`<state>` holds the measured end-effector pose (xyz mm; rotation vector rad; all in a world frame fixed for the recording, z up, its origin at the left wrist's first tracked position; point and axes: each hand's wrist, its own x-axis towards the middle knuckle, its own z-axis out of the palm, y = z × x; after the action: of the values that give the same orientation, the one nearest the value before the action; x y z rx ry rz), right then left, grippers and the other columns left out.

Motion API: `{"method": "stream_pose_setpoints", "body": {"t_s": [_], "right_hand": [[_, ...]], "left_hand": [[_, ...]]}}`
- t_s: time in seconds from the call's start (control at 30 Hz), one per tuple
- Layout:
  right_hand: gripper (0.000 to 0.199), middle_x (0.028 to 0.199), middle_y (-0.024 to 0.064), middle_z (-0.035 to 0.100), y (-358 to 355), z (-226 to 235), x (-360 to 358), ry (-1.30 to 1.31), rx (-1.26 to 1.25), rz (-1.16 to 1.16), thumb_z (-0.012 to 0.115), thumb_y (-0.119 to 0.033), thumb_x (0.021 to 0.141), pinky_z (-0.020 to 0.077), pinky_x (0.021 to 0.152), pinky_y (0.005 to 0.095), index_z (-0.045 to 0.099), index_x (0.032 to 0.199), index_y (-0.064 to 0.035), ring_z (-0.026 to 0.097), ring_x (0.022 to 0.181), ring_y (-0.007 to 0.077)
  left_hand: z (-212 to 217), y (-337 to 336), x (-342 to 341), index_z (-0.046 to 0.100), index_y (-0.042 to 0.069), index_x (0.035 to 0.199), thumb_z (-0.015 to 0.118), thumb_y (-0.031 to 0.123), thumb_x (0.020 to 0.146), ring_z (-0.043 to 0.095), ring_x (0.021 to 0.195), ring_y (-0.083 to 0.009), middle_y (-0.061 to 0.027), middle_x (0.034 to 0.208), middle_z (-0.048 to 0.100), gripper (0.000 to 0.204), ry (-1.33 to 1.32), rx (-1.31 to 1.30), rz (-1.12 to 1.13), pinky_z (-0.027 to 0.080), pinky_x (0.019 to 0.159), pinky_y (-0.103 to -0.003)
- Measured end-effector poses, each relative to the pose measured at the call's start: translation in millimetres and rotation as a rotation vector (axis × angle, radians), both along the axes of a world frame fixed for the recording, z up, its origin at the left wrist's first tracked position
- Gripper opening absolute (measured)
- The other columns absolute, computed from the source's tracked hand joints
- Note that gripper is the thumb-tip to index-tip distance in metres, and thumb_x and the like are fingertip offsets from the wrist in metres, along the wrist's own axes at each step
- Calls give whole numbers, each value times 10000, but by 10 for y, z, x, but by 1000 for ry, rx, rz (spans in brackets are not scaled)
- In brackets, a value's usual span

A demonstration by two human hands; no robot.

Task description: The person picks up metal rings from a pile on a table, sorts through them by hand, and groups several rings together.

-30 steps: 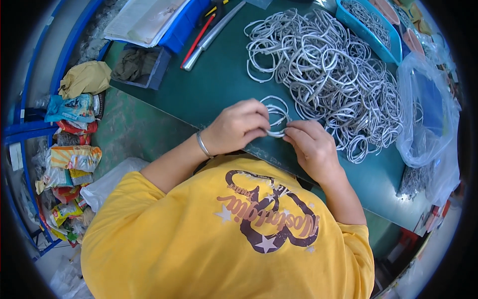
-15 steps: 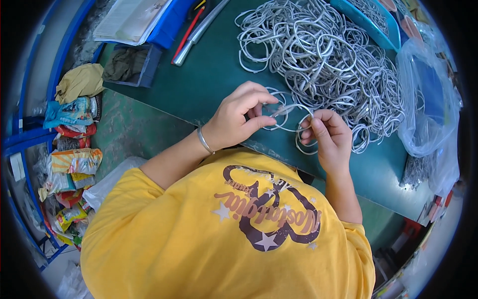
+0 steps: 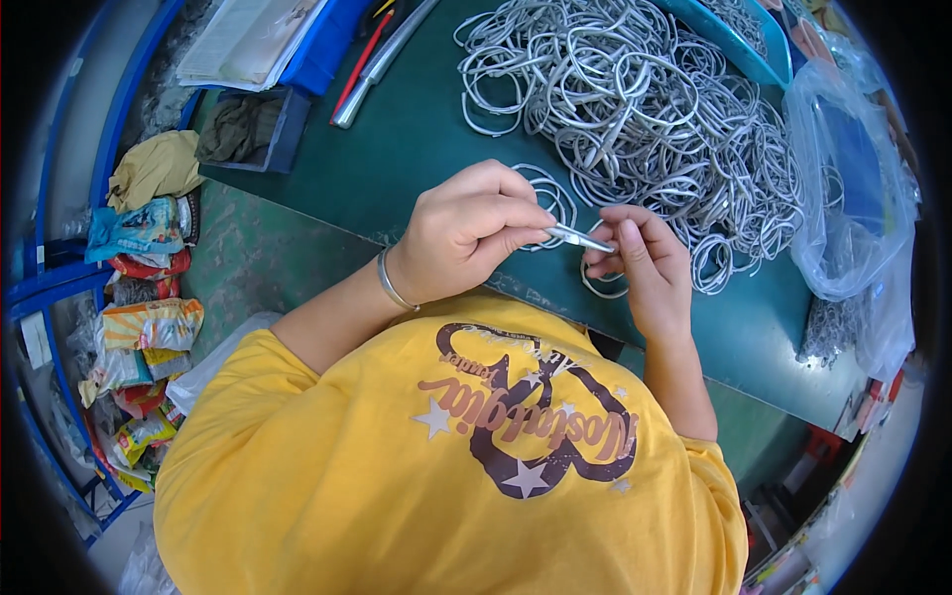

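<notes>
A silver-grey metal ring (image 3: 580, 238), the size of a bangle, is held up between my hands and seen almost edge-on. My left hand (image 3: 481, 218) pinches one side of it between thumb and fingers. At its other side, my right hand (image 3: 643, 260) has its fingers curled and its thumb against them. A few loose rings (image 3: 563, 188) lie on the green table just beyond my left fingertips. Another ring (image 3: 601, 293) shows below my right fingers; whether they hold it is unclear. Beyond my hands spreads a large tangled heap of similar rings (image 3: 635, 109).
Back left are a grey bin (image 3: 288, 134) with dark cloth, a blue tray (image 3: 327, 50) with papers, a red stick (image 3: 362, 64) and a tapered silver rod (image 3: 377, 74). A teal tray (image 3: 739, 45) and a clear plastic bag (image 3: 843, 198) stand right on the green table (image 3: 347, 188).
The ring between my hands has turned from showing its round opening to nearly edge-on. My right hand has shifted slightly up and left; the left still pinches the ring.
</notes>
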<state>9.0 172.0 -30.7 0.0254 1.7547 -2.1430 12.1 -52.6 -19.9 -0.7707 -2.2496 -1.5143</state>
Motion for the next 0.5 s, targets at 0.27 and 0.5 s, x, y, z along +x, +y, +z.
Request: {"method": "stream_pose_setpoints", "body": {"t_s": [0.27, 0.5], "right_hand": [[91, 836, 72, 632, -39, 110, -8, 109, -48, -79, 610, -16, 877, 506, 560, 195, 620, 942, 47, 603, 634, 97], [84, 964, 115, 603, -88, 182, 22, 347, -1, -136, 626, 89, 818, 509, 598, 197, 630, 897, 63, 599, 678, 104]], "left_hand": [[2, 1, 26, 637, -36, 962, 672, -105, 750, 645, 854, -193, -132, 1055, 567, 226, -378, 382, -128, 536, 747, -260], [-25, -35, 27, 594, -51, 1004, 619, -67, 824, 667, 795, -185, -128, 928, 639, 182, -731, 605, -102, 559, 700, -271]]}}
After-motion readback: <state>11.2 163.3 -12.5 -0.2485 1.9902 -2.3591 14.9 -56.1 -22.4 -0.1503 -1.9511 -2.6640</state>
